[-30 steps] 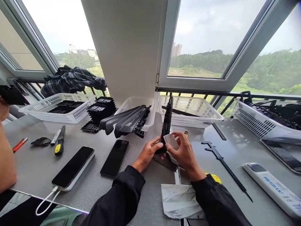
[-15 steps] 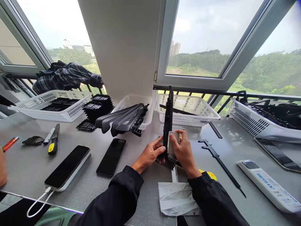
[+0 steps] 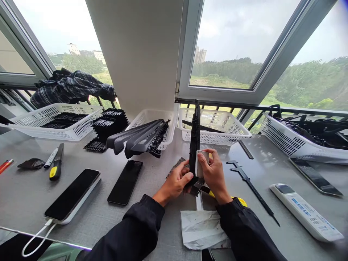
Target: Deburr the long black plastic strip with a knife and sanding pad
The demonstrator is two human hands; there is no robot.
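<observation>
A long black plastic trim part (image 3: 195, 134) stands nearly upright above the metal table. My left hand (image 3: 177, 181) is closed around its lower end, thumb on the near side. In my right hand (image 3: 214, 174) I grip a pale grey rectangular block (image 3: 201, 164), its edge against the right side of the part. What the block is made of I cannot tell. Behind my left hand lies a dark rough pad (image 3: 176, 166), partly covered. Under my right wrist show a yellow-handled tool (image 3: 241, 201) and a crumpled white paper (image 3: 202, 230).
Left are two phones (image 3: 73, 195) (image 3: 125, 182), a yellow-black knife (image 3: 56, 163) and a marker (image 3: 51, 157). Right are a caliper (image 3: 252, 190) and a remote control (image 3: 306, 212). White baskets (image 3: 214, 139) line the back, beside stacked black parts (image 3: 110, 123) and long trims (image 3: 141, 137).
The view has shifted slightly right, so most things sit a little further left. The other person's hand at the left edge has gone from view. Both my hands keep their holds.
</observation>
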